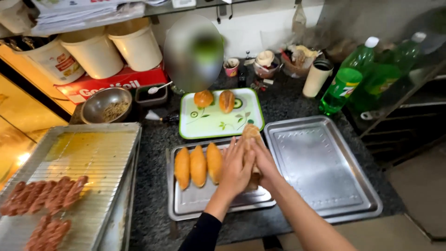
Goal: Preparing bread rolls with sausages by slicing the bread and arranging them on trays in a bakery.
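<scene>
Here, both hands meet over a steel tray (pixel 200 202) on the dark counter (pixel 297 100). The left hand (pixel 234 169), black sleeve at the wrist, and the right hand (pixel 262 160), bare forearm, are pressed together around one bread roll (pixel 251 131), its top end poking out above the fingers. Three more rolls (pixel 198 166) lie side by side on that tray, just left of the hands. A second, bare tray (pixel 320 169) sits to the right. Behind, a green-rimmed tray (pixel 218 123) carries two rolls. At far left, sausages (pixel 44 195) rest on a wire rack (pixel 93 158).
</scene>
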